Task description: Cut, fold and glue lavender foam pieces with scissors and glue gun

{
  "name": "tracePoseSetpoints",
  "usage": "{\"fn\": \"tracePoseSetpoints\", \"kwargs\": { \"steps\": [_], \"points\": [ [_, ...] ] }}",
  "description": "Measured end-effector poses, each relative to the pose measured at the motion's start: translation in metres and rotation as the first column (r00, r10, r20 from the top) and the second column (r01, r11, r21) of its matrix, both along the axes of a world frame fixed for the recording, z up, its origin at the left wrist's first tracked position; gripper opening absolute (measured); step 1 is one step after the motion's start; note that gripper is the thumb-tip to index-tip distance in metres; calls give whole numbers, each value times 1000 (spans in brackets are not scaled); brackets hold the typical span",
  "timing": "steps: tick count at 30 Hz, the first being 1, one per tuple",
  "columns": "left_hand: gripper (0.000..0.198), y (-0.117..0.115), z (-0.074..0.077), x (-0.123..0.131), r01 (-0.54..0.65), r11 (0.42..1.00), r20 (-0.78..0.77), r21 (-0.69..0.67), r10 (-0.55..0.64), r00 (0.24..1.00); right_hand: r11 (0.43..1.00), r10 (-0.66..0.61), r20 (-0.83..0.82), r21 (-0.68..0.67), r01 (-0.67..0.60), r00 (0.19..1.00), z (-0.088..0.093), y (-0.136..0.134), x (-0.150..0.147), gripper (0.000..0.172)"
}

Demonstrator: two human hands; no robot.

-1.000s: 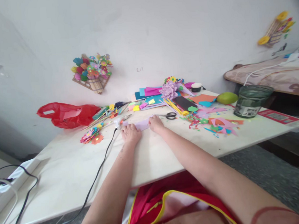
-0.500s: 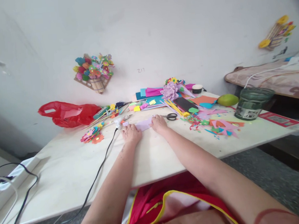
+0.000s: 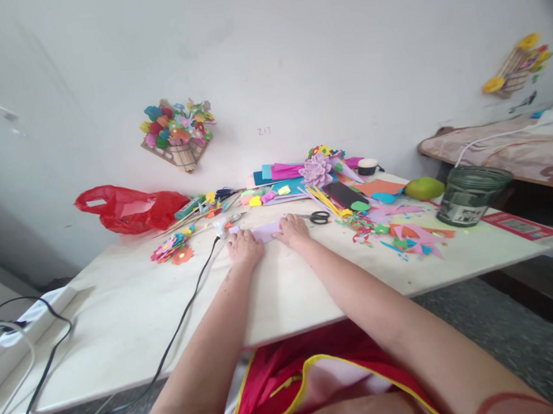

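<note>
Head view: both hands flat on lilac foam sheet (image 3: 265,233).

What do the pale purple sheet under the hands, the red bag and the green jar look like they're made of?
Purple sheet: probably craft foam or paper; matte, flat, pressed down by left hand and right hand.
Red bag: thin plastic; glossy, crinkled, with a cut-out handle.
Green jar: looks like tinted glass, possibly clear plastic; see-through, shiny, with a label.
</note>
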State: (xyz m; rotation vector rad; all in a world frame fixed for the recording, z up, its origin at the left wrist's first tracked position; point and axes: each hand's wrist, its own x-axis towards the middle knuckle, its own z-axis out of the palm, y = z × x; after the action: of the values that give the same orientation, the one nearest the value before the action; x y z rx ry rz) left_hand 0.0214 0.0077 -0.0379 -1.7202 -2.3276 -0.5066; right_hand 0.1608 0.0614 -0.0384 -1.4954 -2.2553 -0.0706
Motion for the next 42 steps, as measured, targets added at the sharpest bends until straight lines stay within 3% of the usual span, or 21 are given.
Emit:
{"fn": "tracePoseSetpoints", "kwargs": {
  "steps": [10,23,26,32,42],
  "points": [
    [23,0,0,-1,12,1000,37,-2,-12,999,964,262,20,51,-263,965,-4,-8,-15,20],
    [20,-2,5,-4,-27,1000,67,12,26,997,994,96,1,-43,-96,995,-8,11,-8,17],
    [21,0,4,-6,-25,1000,77,9,24,997,990,140,19,6,-140,990,-6,7,-8,18],
    [19,0,5,-6,-20,1000,82,3,20,996,911,406,38,52,-408,913,-4,-4,-18,20],
    [18,-3,9,-21,65,998,225,16,-67,972,931,359,-110,-23,-364,927,-6,-1,-19,20]
  ]
}}
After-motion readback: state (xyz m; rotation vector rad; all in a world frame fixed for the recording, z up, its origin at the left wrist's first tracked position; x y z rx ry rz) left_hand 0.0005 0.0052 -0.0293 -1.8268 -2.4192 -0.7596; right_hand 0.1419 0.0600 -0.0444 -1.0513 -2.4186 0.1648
